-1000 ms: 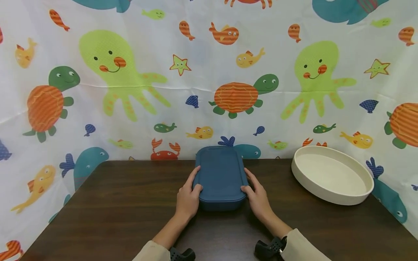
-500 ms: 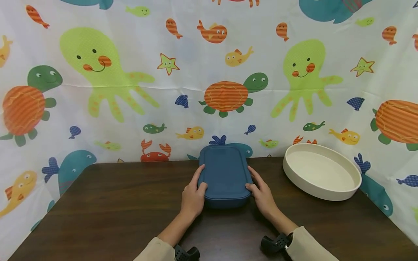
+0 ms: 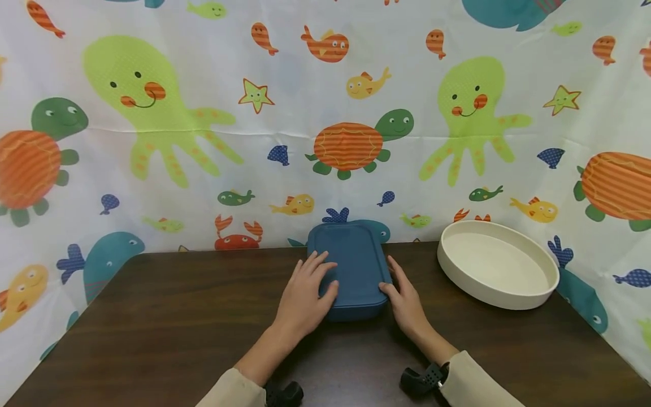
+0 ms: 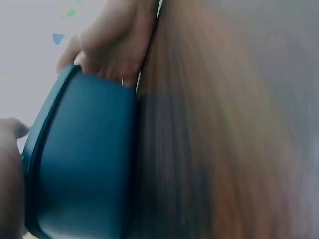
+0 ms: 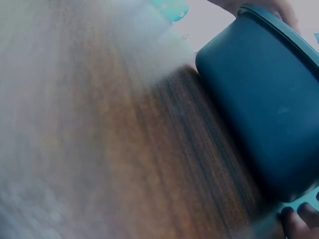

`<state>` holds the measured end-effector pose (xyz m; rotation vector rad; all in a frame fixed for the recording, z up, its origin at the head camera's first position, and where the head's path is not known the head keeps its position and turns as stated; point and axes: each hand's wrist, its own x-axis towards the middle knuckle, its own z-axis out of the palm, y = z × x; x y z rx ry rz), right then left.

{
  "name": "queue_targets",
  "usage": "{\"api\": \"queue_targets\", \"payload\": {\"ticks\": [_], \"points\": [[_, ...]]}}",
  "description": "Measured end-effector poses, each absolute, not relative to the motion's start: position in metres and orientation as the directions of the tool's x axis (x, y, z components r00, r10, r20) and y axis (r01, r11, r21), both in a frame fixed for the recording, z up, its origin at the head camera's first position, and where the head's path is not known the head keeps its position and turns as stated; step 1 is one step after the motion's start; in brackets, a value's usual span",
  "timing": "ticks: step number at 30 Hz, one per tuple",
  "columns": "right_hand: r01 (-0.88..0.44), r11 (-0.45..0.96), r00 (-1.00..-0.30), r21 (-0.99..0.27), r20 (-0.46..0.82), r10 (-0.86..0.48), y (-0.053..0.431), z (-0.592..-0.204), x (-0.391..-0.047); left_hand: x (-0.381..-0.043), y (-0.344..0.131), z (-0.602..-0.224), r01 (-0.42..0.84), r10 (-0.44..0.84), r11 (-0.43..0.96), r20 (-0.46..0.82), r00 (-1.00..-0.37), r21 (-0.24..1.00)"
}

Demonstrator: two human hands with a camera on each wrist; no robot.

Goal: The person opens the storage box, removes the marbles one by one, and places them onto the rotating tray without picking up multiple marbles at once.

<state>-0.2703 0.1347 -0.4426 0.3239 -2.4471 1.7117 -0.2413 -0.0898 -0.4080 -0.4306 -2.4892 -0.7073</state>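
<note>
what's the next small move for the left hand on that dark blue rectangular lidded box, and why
Probably grip the left rim of the dark blue rectangular lid: the left hand is spread open above that side, while the right hand holds the right edge and could steady the box.

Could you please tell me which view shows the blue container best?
The head view shows the blue container best: most of its lid shows, though the left hand covers part. Both wrist views show mainly a wall and the lid's edge.
</note>
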Motion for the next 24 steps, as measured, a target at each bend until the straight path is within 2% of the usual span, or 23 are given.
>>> {"api": "queue_targets", "payload": {"ticks": [6, 11, 24], "points": [[-0.272, 0.318, -0.962, -0.908, 0.246, -0.118, 0.133, -0.443, -0.270, -0.238, -0.084, -0.409, 0.398, 0.282, 0.889, 0.414, -0.865, 0.225], [-0.280, 0.313, -0.960, -0.908, 0.253, -0.123, 0.134, -0.443, -0.270, -0.239, -0.082, -0.414, 0.403, 0.323, 0.908, 0.419, -0.849, 0.116], [-0.286, 0.287, -0.957, -0.914, 0.259, -0.128, 0.140, -0.444, -0.273, -0.242, -0.077, -0.418, 0.415, 0.325, 0.904, 0.463, -0.825, 0.105]]}}
